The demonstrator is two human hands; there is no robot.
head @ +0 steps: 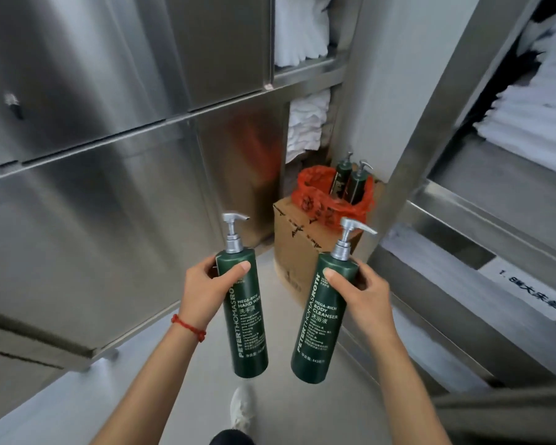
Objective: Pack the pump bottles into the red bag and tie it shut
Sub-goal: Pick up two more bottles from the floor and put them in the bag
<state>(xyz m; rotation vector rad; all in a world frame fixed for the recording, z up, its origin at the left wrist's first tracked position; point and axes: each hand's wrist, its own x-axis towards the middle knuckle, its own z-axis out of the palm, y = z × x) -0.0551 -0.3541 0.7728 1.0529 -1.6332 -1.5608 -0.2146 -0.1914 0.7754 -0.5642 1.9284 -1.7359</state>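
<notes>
Plenty is tucked away here: the fingers of both hands wrap behind the bottles and are mostly out of sight, only the thumbs lie across the fronts. The small print low on each label is too blurred to read. The two bottles in the bag (pixel 350 179) show only their upper halves and pump heads above the plastic, and whatever else sits inside is hidden. The cardboard box (pixel 297 252) under the bag is partly covered by the right-hand bottle, and the printed marks on it can't be made out.

Now the bottles up front. The left hand (pixel 203 290) grips the hand wash bottle (pixel 246 319) near its shoulder, a red string bracelet (pixel 188 326) on that wrist. The right hand (pixel 363 293) grips the body cleanser bottle (pixel 321 319) the same way. Both are tall, dark green, with white lettering running up the side and silver pump heads, held upright in the air, side by side but apart, the right one leaning slightly.

The red bag (pixel 331 200) sits open on the box in the corner ahead, thin crinkled plastic with dark printing. Steel cabinets (pixel 93 139) line the left, folded white linens (pixel 305 123) fill shelves behind, and a white shoe (pixel 243 409) shows on the floor (pixel 174 380) below.
</notes>
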